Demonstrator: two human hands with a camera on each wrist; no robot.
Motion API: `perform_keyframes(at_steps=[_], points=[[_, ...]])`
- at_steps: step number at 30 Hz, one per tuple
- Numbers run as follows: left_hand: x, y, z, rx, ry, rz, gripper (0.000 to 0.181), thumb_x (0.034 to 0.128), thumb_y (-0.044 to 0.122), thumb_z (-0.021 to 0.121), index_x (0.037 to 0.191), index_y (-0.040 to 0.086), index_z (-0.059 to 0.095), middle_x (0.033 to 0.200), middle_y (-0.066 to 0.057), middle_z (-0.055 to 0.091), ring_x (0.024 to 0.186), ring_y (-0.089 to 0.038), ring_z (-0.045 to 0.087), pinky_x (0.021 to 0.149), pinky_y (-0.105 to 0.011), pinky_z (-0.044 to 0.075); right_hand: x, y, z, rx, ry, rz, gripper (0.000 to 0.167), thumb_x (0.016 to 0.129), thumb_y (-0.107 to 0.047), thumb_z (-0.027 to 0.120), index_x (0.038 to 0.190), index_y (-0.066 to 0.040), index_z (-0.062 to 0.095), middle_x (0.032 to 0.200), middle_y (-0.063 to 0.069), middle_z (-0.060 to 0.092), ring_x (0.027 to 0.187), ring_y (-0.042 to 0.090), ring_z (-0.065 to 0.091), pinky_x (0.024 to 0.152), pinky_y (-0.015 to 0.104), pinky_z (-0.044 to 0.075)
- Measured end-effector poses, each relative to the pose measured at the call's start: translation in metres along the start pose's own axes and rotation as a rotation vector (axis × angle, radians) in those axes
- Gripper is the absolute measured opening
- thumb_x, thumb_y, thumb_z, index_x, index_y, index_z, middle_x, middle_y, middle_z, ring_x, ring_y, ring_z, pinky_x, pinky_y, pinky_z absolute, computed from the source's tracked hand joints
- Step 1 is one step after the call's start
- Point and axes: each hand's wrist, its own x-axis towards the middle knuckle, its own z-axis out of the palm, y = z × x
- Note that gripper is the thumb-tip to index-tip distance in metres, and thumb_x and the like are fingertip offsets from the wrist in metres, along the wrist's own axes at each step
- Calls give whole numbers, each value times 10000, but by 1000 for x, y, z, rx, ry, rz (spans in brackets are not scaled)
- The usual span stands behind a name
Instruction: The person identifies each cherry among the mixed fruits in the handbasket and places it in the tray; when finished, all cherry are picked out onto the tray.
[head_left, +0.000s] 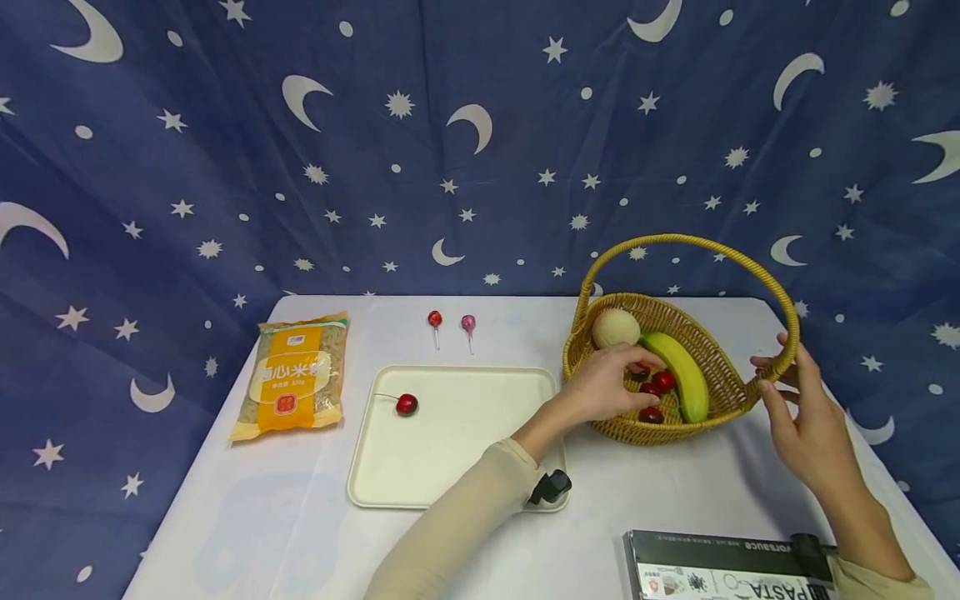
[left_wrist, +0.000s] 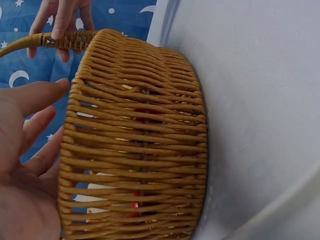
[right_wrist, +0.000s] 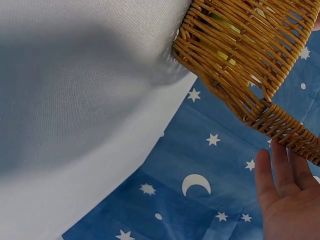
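Observation:
A wicker basket (head_left: 723, 367) with a tall arched handle (head_left: 783, 312) stands at the right of the table. Inside it lie a banana (head_left: 684, 375), a round pale fruit (head_left: 616, 327) and several red cherries (head_left: 663, 382). My left hand (head_left: 611, 385) reaches over the basket's near left rim, thumb and fingers apart around the cherries; whether a fingertip touches one is hard to tell. In the left wrist view that hand (left_wrist: 25, 145) is beside the woven wall. My right hand (head_left: 810, 417) holds the handle's right side near its base, between thumb and fingers.
A cream tray (head_left: 450, 442) with one stemmed cherry (head_left: 407, 405) lies left of the basket, under my left forearm. Behind it are two lollipops (head_left: 435, 319). A yellow food bag (head_left: 292, 379) lies farther left. A black pasta box (head_left: 712, 558) is at the front right.

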Motion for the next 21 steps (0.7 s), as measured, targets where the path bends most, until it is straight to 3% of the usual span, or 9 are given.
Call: perform_keyframes(at_steps=[10,16,21], points=[[29,-2,14,-19,-84,32,417,948,236,826,1344,166,717,1324,-19,733,1202,-164,694,863,-64,451,1,-2,-2,-7,-11,9,793,1079,-74,597,1690,-373,189,1396,239,644,1137,-310,355,910,-120,258],[47,-3,26,107,-167,3,392,963,249,810,1341,191,722,1297,41,762,1207,-85,686,930,-91,455,2,-2,-3,2,-16,6,788,1078,-74,601,1688,-367,198,1390,232,647,1139,-301,374,913,-116,274],[52,-2,32,190,-245,-53,303,988,253,779,1288,220,752,1252,92,765,1170,-54,677,923,-109,472,1,-2,-4,-1,-13,-12,783,1071,-59,606,1689,-341,216,1384,233,648,1142,-300,371,915,-114,272]])
